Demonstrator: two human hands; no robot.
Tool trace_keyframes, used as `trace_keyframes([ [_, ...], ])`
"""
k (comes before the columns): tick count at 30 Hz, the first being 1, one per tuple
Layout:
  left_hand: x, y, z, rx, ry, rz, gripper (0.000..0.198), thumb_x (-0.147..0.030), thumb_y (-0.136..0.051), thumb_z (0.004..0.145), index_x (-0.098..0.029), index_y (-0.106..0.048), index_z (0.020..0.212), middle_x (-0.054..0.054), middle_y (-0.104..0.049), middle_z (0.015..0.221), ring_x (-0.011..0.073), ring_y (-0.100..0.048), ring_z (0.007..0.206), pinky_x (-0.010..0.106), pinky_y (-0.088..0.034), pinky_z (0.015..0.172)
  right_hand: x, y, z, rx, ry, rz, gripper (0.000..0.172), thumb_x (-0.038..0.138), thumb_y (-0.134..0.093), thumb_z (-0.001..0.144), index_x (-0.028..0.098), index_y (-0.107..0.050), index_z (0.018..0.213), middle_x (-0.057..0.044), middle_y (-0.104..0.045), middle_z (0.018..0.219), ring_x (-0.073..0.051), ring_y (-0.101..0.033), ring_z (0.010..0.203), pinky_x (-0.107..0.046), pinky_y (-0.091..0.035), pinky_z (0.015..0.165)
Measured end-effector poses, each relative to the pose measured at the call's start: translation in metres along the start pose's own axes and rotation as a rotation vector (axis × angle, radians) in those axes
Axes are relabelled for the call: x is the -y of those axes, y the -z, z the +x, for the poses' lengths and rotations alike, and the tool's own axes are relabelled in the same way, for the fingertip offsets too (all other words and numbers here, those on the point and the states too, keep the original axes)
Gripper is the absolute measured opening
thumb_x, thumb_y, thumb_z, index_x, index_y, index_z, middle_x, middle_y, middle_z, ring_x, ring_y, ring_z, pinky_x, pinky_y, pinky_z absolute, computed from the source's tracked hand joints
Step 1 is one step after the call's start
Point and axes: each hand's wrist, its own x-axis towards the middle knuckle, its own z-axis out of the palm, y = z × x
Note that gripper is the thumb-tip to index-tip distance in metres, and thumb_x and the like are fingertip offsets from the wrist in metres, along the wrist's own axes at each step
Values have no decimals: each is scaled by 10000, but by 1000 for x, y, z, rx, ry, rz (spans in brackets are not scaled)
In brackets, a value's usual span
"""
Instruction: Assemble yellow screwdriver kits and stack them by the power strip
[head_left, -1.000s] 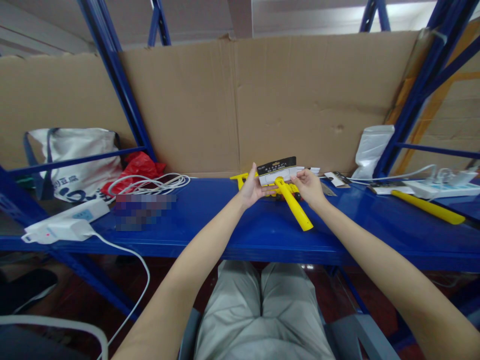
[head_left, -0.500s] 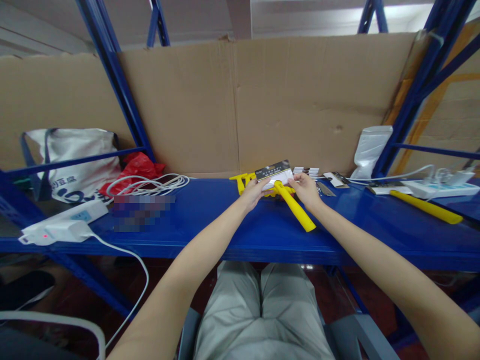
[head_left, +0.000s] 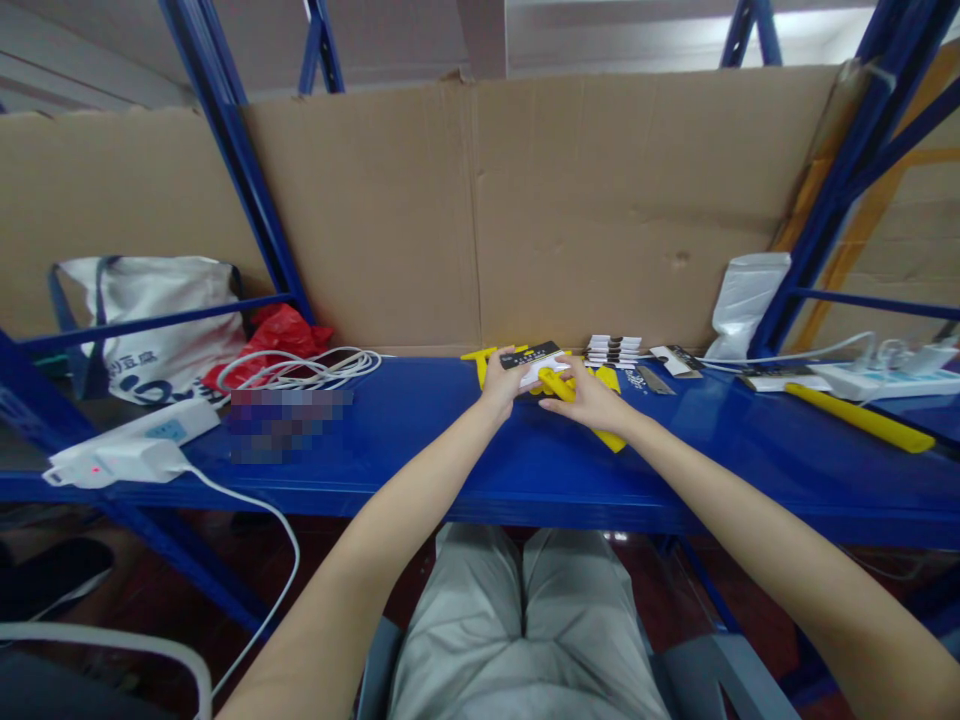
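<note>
My left hand (head_left: 498,388) is closed on the edge of a small black-and-white packet (head_left: 531,354), tilted above the blue shelf. My right hand (head_left: 596,398) wraps its thumb and fingers around a yellow-handled tool (head_left: 556,384), close against the packet. The tool's lower handle end sticks out below the palm, and the packet hides its other parts. Behind both hands lie more yellow pieces (head_left: 606,377), partly covered. Right of them sit a stack of small white-and-black boxes (head_left: 613,350) and a flat grey metal piece (head_left: 655,380).
Blue shelf top (head_left: 420,430) spans the front, backed by cardboard (head_left: 360,220). At left are a power strip (head_left: 135,445), coiled white cable (head_left: 330,370), red plastic bag (head_left: 281,330) and cloth bag (head_left: 165,310). At right lie a yellow bar (head_left: 862,417) and another power strip (head_left: 892,378).
My right hand has moved from the packet's right edge down onto the yellow handle. The packet has tipped lower and shifted slightly left in my left hand.
</note>
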Motion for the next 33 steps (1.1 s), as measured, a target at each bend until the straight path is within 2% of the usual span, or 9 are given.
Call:
trace_keyframes([
  [6, 4, 1, 8, -19, -96, 75, 525, -3, -539, 724, -249, -454, 1180, 70, -586, 1215, 208, -637, 992, 332, -556, 762, -2, 2, -3, 115, 172, -126, 307, 134, -489, 785, 230, -567, 1065, -103, -611, 1128, -258, -598, 1051, -444, -482, 903],
  [13, 0, 4, 9, -17, -101, 90, 338, -235, -533, 863, -248, -429, 1184, 80, -560, 1248, 150, -666, 826, 221, -509, 580, -5, 20, 6, 112, 159, -251, 416, 120, -476, 807, 232, -638, 1173, -119, -601, 1220, -298, -627, 1022, -484, -494, 908],
  [16, -2, 5, 7, -4, -86, 98, 313, -304, -508, 880, -250, -435, 1180, 86, -544, 1263, 143, -676, 754, 210, -480, 522, -7, 53, 13, 50, 107, -313, 457, 75, -503, 782, 212, -641, 1195, -131, -613, 1214, -315, -623, 1049, -483, -482, 925],
  [20, 0, 4, 8, -10, -58, 143, 323, -246, -476, 869, -249, -436, 1189, 88, -549, 1257, 144, -681, 724, 208, -457, 481, -20, 122, 22, -3, -49, -549, 492, 30, -592, 736, 149, -650, 1210, -191, -633, 1197, -329, -632, 1034, -462, -469, 894],
  [23, 2, 4, 10, -20, -53, 160, 365, -235, -515, 838, -251, -443, 1196, 86, -560, 1234, 151, -677, 695, 226, -462, 485, -44, 180, 27, -1, -315, -684, 492, 20, -627, 718, 133, -662, 1196, -176, -722, 945, -200, -673, 632, -385, -472, 694],
  [25, 3, 5, 10, -26, -49, 168, 391, -240, -557, 812, -248, -453, 1189, 82, -570, 1207, 145, -673, 670, 224, -457, 481, -65, 215, 28, -22, -474, -735, 412, 6, -621, 718, 140, -712, 1097, -98, -720, 684, -83, -521, 358, -346, -417, 588],
  [27, 3, 5, 11, -34, -50, 178, 389, -233, -565, 805, -240, -460, 1179, 83, -571, 1198, 132, -670, 655, 204, -427, 444, -85, 243, 23, -46, -581, -742, 326, -24, -613, 711, 151, -758, 944, -56, -676, 545, -33, -415, 271, -328, -368, 541],
  [30, 2, 5, 10, -31, -48, 204, 359, -202, -514, 823, -232, -461, 1177, 89, -567, 1210, 134, -678, 676, 191, -387, 399, -106, 267, 6, -51, -819, -659, 323, -108, -600, 674, 157, -769, 749, -70, -645, 483, -59, -452, 270, -333, -370, 522],
  [33, 0, 5, 8, -32, -34, 206, 362, -179, -515, 819, -235, -468, 1173, 86, -565, 1217, 145, -681, 688, 199, -395, 407, -115, 267, -21, -87, -950, -546, 331, -129, -592, 671, 153, -735, 575, -126, -674, 556, -99, -528, 328, -344, -393, 518],
])
